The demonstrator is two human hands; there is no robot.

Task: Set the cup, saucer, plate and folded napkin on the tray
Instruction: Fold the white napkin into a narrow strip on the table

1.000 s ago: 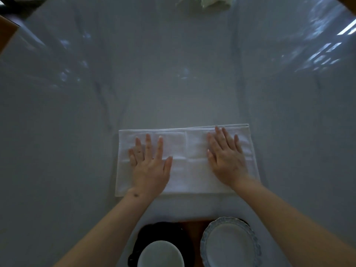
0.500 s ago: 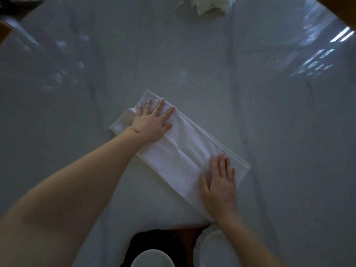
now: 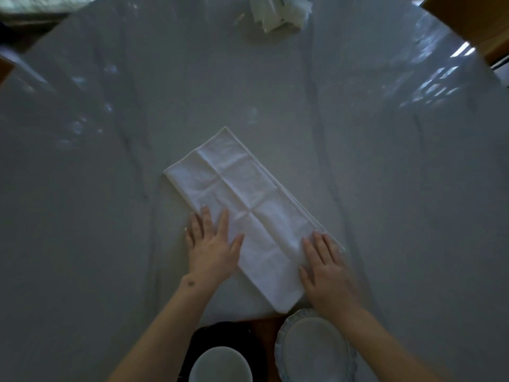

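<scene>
- napkin (image 3: pixel 248 216): white, folded into a long strip, flat on the grey marble table (image 3: pixel 385 175), long axis running 11 to 5 o'clock.
- left hand (image 3: pixel 213 249): fingers spread flat, palm down, on the strip's 7 o'clock edge, gripping nothing.
- right hand (image 3: pixel 326 274): fingers extended flat on the 5 o'clock end, no grasp.
- plate (image 3: pixel 314 351) at 6 o'clock, touching the napkin's near corner.
- cup (image 3: pixel 220 365) on dark saucer (image 3: pixel 220 333), just at 9 o'clock of plate.
- crumpled white packaging (image 3: pixel 281 11) at 12 o'clock, well apart.

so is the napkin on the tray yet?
No, the napkin lies flat on the marble table, both hands pressing its near end.
</scene>
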